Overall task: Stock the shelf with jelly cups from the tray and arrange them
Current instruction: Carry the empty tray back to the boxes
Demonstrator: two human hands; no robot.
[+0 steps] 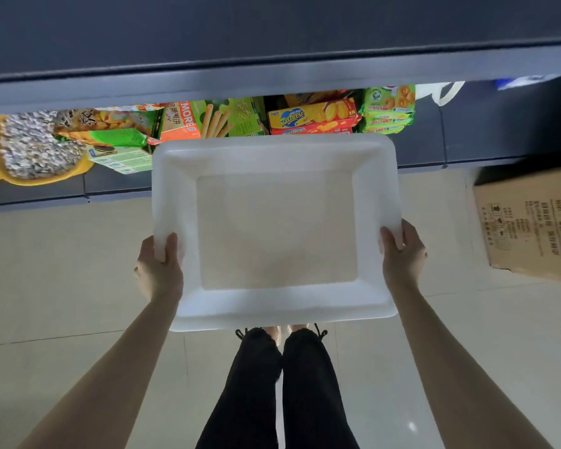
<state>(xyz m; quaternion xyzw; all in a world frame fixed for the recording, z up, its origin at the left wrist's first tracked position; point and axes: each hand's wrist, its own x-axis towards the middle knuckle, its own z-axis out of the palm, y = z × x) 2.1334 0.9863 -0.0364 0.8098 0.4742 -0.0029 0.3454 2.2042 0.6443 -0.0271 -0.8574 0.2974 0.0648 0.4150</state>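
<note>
We log a yellow seed bag (36,147) on the lower shelf (117,181), up-left of the tray (272,150). Our left hand (157,270) grips the tray's left rim, thumb on top. The white tray is held level. Our right hand (402,254) grips its right rim. A cardboard box (531,222) stands right of the tray.

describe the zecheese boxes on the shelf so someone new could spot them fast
Find the dark grey shelf edge across the top of the view, then look under it, beyond the far rim of the empty white plastic tray. A stack of red and yellow cardboard boxes sits between a green biscuit-stick box and green ring-cookie packets. Only it carries a blue Zecheese logo.
</note>
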